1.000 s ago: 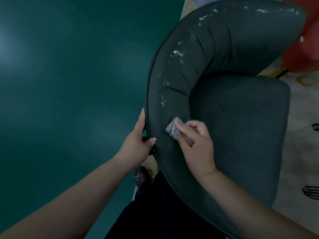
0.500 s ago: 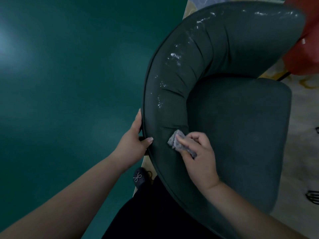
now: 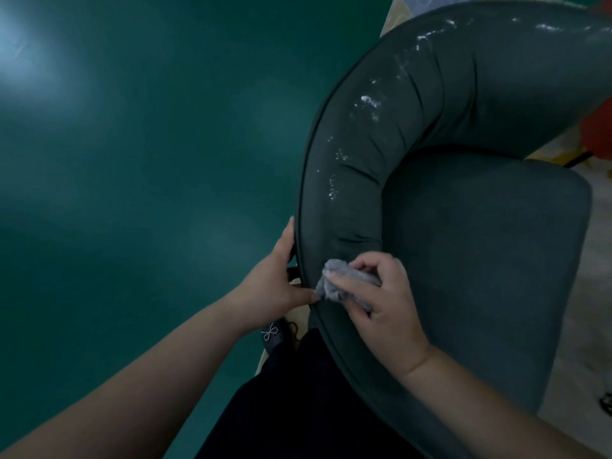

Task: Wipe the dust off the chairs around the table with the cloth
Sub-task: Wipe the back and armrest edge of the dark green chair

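On the chair's (image 3: 430, 134) curved padded back, fuzzy grey cloth (image 3: 334, 283) in right-hand (image 3: 384, 309) grip.

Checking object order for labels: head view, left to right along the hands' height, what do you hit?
Green table → left hand → cloth → right hand → chair seat → pale floor.

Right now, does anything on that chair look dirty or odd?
Yes. Whitish specks and smears dot the top of the dark green chair's curved backrest, ahead of where the right hand presses the grey cloth. They stand out pale against the dark upholstery.
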A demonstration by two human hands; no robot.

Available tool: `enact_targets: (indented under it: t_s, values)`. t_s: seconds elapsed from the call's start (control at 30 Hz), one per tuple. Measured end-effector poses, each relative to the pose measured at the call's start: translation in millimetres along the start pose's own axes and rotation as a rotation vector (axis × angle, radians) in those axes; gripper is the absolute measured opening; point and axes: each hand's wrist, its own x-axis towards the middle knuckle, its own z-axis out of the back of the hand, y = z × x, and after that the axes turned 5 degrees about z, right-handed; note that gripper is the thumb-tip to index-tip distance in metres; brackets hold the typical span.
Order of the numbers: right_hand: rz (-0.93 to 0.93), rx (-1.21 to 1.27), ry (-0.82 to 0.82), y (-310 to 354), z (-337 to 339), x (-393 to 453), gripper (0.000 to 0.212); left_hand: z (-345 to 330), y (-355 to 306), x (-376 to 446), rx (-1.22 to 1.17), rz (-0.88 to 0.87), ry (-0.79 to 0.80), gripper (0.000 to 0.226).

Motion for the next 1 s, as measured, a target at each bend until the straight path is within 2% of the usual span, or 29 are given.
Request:
enact_targets:
  t_s: [0.1,0.17,0.3,0.4,0.63,0.83,1.0]
  values:
    - [0.153,-0.071,0.118,4.9,-3.9,44.6,0.024,-1.0,2.8,-1.5,0.03,0.035,-0.033,0.116]
    - [0.201,-0.136,0.142,4.7,-9.2,69.2,0.026,0.6,-0.9,-1.2,0.089,0.041,-0.09,0.11]
    - [0.109,-0.097,0.096,2.4,-10.5,53.4,0.031,6.4,-7.1,-0.1,0.093,0.032,-0.108,0.109]
    - [0.126,-0.054,0.106,-2.7,-5.7,42.5,0.029,7.6,-10.2,0.4,0.072,0.015,-0.093,0.106]
    - [-0.015,-0.101,-0.082,-26.3,-11.2,122.8,0.035,8.1,-18.7,10.8,-0.024,-0.012,-0.104,0.099]
    - [0.011,-0.056,-0.062,-25.3,-12.1,79.7,0.039,14.1,-28.4,23.3,0.007,-0.011,-0.109,0.103]
    - [-0.039,-0.117,-0.119,-33.8,-12.3,145.7,0.035,21.6,-35.8,33.7,0.028,-0.031,-0.078,0.103]
